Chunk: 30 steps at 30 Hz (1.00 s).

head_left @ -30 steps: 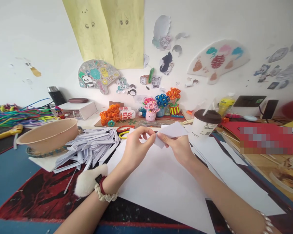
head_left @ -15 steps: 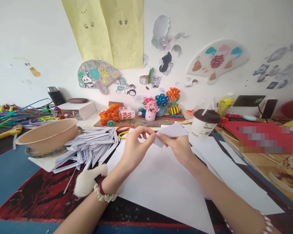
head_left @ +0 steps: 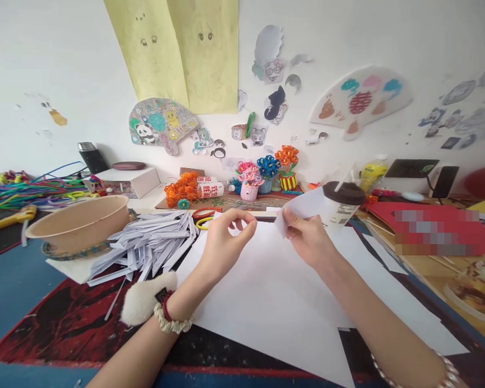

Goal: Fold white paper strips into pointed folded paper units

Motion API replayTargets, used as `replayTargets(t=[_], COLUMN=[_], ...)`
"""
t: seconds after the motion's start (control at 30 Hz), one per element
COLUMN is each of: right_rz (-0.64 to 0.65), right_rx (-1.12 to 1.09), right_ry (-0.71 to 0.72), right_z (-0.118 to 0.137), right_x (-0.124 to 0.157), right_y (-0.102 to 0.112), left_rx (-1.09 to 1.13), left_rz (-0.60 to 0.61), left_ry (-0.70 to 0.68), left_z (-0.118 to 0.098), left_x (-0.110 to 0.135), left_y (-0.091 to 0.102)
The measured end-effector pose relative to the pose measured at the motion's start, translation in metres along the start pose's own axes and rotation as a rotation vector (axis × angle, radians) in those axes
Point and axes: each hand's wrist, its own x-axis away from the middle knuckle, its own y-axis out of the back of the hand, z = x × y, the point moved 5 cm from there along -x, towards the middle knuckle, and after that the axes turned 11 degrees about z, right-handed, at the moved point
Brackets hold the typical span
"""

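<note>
My right hand (head_left: 309, 237) pinches a small piece of folded white paper (head_left: 305, 205) between thumb and fingers, in front of the paper cup (head_left: 341, 202) with a brown lid. Part of the paper is hidden behind that hand. To its left, my left hand (head_left: 228, 237) is raised with thumb and forefinger brought together in a ring, nothing visible between them. Both hands are above a large white sheet of paper (head_left: 267, 302). A pile of folded paper strips (head_left: 149, 245) lies left of my left hand.
A beige bowl (head_left: 81, 223) stands left of the strips. Scissors with yellow and red handles (head_left: 204, 222) lie behind my left hand. Further white sheets (head_left: 392, 302) and a red folder (head_left: 436, 226) are on the right. Pipe-cleaner flowers (head_left: 269, 167) stand at the back.
My right hand has moved right with the paper, away from my left hand, and the paper has turned. My left hand no longer touches it and has stayed about where it was.
</note>
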Motion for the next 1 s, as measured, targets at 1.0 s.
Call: replayTargets(t=[1.0], right_rz=[0.712], right_rx=[-0.181], right_ry=[-0.426], right_z=[-0.013], right_x=[0.026], right_y=[-0.044], left_rx=[-0.180], left_rz=[-0.050], left_ry=[-0.474], left_z=[-0.038], left_x=[0.016], left_y=[0.004])
